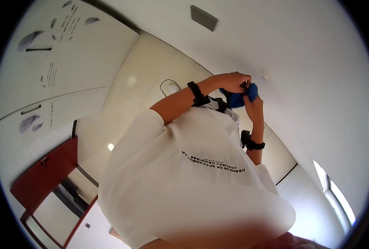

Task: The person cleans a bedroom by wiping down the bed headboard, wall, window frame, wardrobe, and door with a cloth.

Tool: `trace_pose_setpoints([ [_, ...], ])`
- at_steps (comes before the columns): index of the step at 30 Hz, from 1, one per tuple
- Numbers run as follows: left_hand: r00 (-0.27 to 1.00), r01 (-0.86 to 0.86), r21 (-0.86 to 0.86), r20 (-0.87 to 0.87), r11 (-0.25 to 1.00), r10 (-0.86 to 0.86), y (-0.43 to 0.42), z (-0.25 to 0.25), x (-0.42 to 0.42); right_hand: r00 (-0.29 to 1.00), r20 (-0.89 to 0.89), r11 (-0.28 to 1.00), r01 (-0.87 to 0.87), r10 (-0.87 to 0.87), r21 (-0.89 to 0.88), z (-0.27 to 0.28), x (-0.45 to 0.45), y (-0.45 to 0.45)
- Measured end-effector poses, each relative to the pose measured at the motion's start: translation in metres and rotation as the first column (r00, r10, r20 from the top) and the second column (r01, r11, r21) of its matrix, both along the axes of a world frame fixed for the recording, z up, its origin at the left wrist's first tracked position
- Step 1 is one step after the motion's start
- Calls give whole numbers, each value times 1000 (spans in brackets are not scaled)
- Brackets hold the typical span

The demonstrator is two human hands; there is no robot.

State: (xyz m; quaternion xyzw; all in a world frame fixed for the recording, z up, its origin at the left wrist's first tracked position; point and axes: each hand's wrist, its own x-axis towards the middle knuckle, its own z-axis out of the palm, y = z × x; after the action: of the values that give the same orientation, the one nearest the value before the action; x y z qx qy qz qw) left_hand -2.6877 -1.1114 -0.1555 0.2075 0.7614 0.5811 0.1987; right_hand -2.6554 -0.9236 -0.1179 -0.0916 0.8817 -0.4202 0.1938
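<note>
A small blue cloth item (236, 100) with dark parts is bunched between my two hands, in front of my white shirt. My left hand (234, 81) reaches in from the left, its fingers bent and pinched on a dark part of the cloth. My right hand (254, 107) is just below and to the right, closed around the blue cloth, with some of the cloth showing above its fingers. The fingers partly overlap, so the exact shape of the item is hidden. Each forearm wears a black band with a small device.
White cabinets (72, 54) with black handles and leaf prints stand at the left. A red-brown door (47, 172) is at the lower left. A white wall (317, 74) rises close by my hands on the right. A thin dark cable (168, 80) loops on the beige floor (141, 62).
</note>
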Motion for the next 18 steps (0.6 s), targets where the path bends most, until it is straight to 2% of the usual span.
trace_pose_setpoints([
  [1,1000,-21,-3,-5,1000,21,-11,11,2,1000,-5,1000,-21,21,-3,7,1,-5],
  [3,987,86,-80,145,993,-74,-41,32,12,990,28,989,-136,138,-51,24,3,-21],
  [4,987,82,-85,148,993,-69,-56,36,17,989,30,988,-141,142,-56,31,1,-33],
  [6,991,-63,-139,107,988,78,-89,43,23,954,-111,960,-278,279,27,47,-6,-59],
  [7,979,-84,-138,173,987,108,-108,53,26,951,-123,959,-282,283,24,56,-8,-75],
  [9,975,-101,-156,178,982,129,-151,61,41,953,-209,949,-259,221,-179,71,-9,-114],
  [10,970,-114,-174,196,978,147,-170,64,48,944,-223,940,-287,244,-185,73,-11,-131],
  [12,971,-183,-154,126,971,203,-201,69,66,774,-572,882,-438,272,-173,76,-14,-171],
  [14,937,-264,-132,201,955,287,-225,86,88,760,-583,861,-471,287,-190,75,-14,-209],
  [16,930,-334,-134,114,933,349,-260,84,111,741,-601,845,-498,298,-194,80,-9,-252],
  [18,906,-303,-468,129,831,403,-288,83,131,881,-286,860,-447,377,-245,89,-4,-285],
])
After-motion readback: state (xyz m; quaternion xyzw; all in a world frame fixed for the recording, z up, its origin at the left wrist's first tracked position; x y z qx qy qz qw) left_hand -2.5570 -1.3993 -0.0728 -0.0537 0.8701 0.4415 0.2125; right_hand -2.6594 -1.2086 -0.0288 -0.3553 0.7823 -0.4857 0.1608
